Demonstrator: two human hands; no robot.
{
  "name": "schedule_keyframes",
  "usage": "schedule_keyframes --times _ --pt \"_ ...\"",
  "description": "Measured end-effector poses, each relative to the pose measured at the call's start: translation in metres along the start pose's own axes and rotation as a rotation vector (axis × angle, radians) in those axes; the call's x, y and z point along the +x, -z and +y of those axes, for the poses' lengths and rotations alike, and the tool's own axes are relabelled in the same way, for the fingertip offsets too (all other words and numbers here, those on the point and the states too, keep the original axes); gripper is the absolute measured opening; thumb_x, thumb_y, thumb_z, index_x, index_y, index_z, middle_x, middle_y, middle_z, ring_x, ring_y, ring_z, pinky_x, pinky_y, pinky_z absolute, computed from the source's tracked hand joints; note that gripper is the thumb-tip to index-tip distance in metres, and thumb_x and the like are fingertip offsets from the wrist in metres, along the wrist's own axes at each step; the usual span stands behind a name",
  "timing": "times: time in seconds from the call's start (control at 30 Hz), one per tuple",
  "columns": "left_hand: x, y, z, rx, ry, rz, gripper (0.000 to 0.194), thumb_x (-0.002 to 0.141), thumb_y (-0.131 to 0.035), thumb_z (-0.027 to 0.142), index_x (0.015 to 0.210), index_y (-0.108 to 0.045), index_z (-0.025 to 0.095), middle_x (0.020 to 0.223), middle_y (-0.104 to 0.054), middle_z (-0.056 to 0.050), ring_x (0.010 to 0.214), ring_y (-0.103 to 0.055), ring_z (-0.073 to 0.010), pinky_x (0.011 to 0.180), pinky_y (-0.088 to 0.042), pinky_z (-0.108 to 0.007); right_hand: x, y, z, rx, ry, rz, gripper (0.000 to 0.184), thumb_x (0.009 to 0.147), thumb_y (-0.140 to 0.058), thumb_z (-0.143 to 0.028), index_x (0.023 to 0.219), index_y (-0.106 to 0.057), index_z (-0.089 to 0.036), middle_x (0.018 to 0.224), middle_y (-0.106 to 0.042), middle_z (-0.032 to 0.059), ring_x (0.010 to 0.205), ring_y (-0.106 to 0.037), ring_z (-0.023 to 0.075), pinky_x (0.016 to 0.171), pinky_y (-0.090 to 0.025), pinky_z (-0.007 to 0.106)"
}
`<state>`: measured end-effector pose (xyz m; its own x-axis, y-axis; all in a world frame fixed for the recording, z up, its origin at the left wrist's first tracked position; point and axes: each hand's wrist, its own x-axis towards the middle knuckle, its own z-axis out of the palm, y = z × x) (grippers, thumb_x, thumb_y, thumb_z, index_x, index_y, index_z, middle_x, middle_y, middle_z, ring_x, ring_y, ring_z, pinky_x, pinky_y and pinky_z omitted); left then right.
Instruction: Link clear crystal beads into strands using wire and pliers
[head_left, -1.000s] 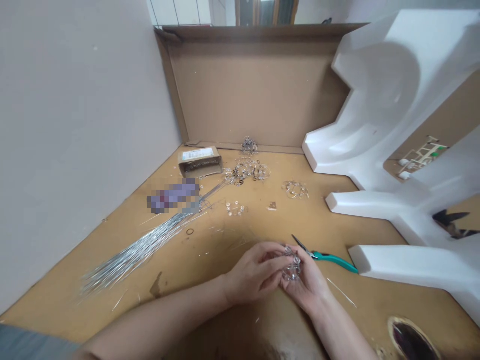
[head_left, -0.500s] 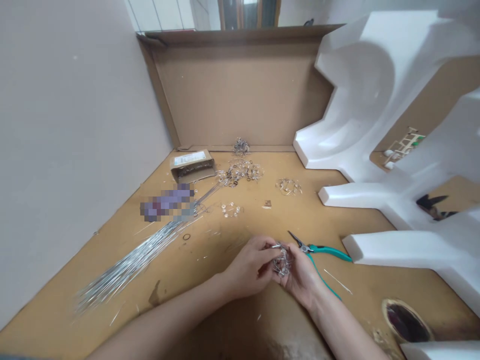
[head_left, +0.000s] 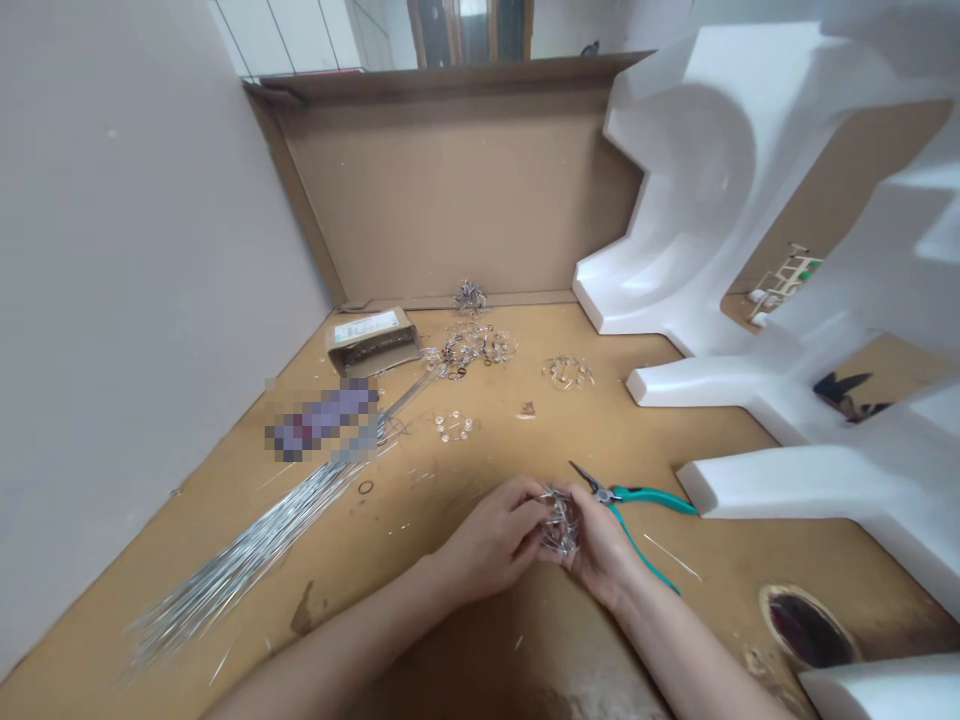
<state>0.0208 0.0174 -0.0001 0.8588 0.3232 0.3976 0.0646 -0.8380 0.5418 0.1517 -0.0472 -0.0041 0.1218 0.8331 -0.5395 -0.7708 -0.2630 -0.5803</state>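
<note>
A small tangled bundle of bent silvery wire (head_left: 559, 522) sits between my two hands, low in the middle of the view. My left hand (head_left: 495, 532) closes on it from the left, fingers curled against the wire. From the right, my right hand (head_left: 600, 545) cups the same bundle, its thumb along the side. Just beyond my right hand lie long-nosed pliers (head_left: 606, 495) with teal handles, jaws pointing up and left. A thin straight wire (head_left: 673, 557) rests right of them.
A sheaf of straight wires (head_left: 262, 545) lies at left, near a small open cardboard box (head_left: 375, 342). Loops and heaps of bent wire (head_left: 469, 345) lie farther back. White foam pieces (head_left: 757, 485) line the right side; a cardboard wall (head_left: 465, 190) stands behind.
The camera view has shifted slightly, so the surroundings sit a little further left. My fingers have moved slightly around the wire bundle, which remains between both hands.
</note>
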Motion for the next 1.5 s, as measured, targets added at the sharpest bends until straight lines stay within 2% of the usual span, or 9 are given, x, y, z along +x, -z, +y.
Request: schedule_keyframes --times 0.23,0.4,0.53,0.73,0.93,1.2,1.27,1.37,1.5 --pt "0.006 -0.001 0.005 -0.320 0.175 0.036 0.014 0.069 -0.049 0.007 0.079 -0.049 0.017 0.095 -0.050 -0.005 0.080 -0.049 -0.0131 0.070 -0.041 -0.024 -0.001 0.000 -0.005 -0.022 0.047 -0.045 0.025 0.081 -0.049 -0.038 0.084 -0.061 -0.016 0.067 -0.065 0.0032 0.056 -0.059 0.0129 0.053 -0.047 0.025" --pt "0.011 0.004 0.002 -1.191 0.488 0.092 0.015 0.066 -0.061 0.014 0.073 -0.047 0.016 0.073 -0.052 -0.001 0.067 -0.050 -0.0112 0.065 -0.040 -0.025 -0.001 0.004 -0.010 -0.118 0.233 -0.134 0.041 0.079 -0.047 -0.055 0.099 -0.057 -0.021 0.097 -0.066 0.0071 0.081 -0.062 0.0179 0.067 -0.049 0.030" --pt "0.007 0.014 -0.010 -1.692 0.654 0.133 0.019 0.066 -0.056 0.013 0.084 -0.057 0.013 0.080 -0.058 -0.004 0.064 -0.051 -0.0089 0.064 -0.039 -0.022 0.007 0.011 -0.007 -0.329 0.426 -0.139 0.047 0.072 -0.058 -0.053 0.111 -0.054 -0.026 0.119 -0.057 0.0090 0.094 -0.060 0.0229 0.074 -0.048 0.036" --pt "0.016 0.017 -0.029 -1.915 0.772 0.100 0.025 0.061 -0.049 0.011 0.084 -0.059 0.007 0.061 -0.054 -0.003 0.051 -0.046 -0.0079 0.052 -0.033 -0.019 0.016 0.005 -0.017 -0.629 0.701 -0.180 0.043 0.067 -0.066 -0.039 0.106 -0.056 -0.023 0.109 -0.062 0.0086 0.098 -0.058 0.0213 0.087 -0.044 0.035" --pt "0.041 0.009 -0.049 -1.927 0.777 0.095 0.008 0.061 -0.048 0.012 0.068 -0.051 0.011 0.054 -0.045 0.000 0.048 -0.040 -0.0069 0.045 -0.027 -0.015 0.030 -0.003 -0.038 -0.807 0.801 -0.056 0.033 0.060 -0.062 -0.029 0.091 -0.063 -0.020 0.093 -0.065 0.0059 0.082 -0.058 0.0201 0.063 -0.047 0.028" --pt "0.051 -0.016 -0.061 -1.832 0.762 0.026 0.019 0.068 -0.051 0.014 0.085 -0.055 0.008 0.063 -0.052 -0.002 0.056 -0.050 -0.0091 0.046 -0.031 -0.016 0.043 0.024 -0.037 -0.793 0.745 0.039 0.015 0.060 -0.061 -0.032 0.067 -0.057 -0.020 0.053 -0.055 -0.0032 0.045 -0.047 0.0113 0.045 -0.041 0.025" --pt "0.050 -0.023 -0.059 -1.673 0.718 0.074 0.021 0.073 -0.051 0.022 0.090 -0.055 0.010 0.077 -0.056 -0.006 0.067 -0.055 -0.0128 0.053 -0.038 -0.020 0.044 0.030 -0.041 -0.805 0.742 0.074 0.014 0.062 -0.061 -0.033 0.067 -0.057 -0.020 0.046 -0.051 -0.0051 0.040 -0.043 0.0102 0.042 -0.037 0.024" --pt "0.046 -0.030 -0.055 -1.217 0.624 0.298 0.028 0.080 -0.049 0.035 0.099 -0.052 0.014 0.102 -0.053 -0.010 0.086 -0.054 -0.0178 0.066 -0.043 -0.027 0.044 0.036 -0.049 -0.824 0.792 0.132 0.014 0.062 -0.064 -0.033 0.064 -0.060 -0.020 0.049 -0.051 -0.0047 0.042 -0.041 0.0093 0.043 -0.034 0.023" --pt "0.039 -0.033 -0.054 -0.481 0.363 0.504 0.036 0.078 -0.053 0.026 0.112 -0.046 0.021 0.114 -0.046 -0.008 0.101 -0.046 -0.0184 0.082 -0.039 -0.031 0.043 0.040 -0.053 -0.840 0.853 0.176 0.008 0.057 -0.069 -0.027 0.059 -0.064 -0.021 0.058 -0.055 -0.0023 0.052 -0.044 0.0103 0.050 -0.035 0.024"
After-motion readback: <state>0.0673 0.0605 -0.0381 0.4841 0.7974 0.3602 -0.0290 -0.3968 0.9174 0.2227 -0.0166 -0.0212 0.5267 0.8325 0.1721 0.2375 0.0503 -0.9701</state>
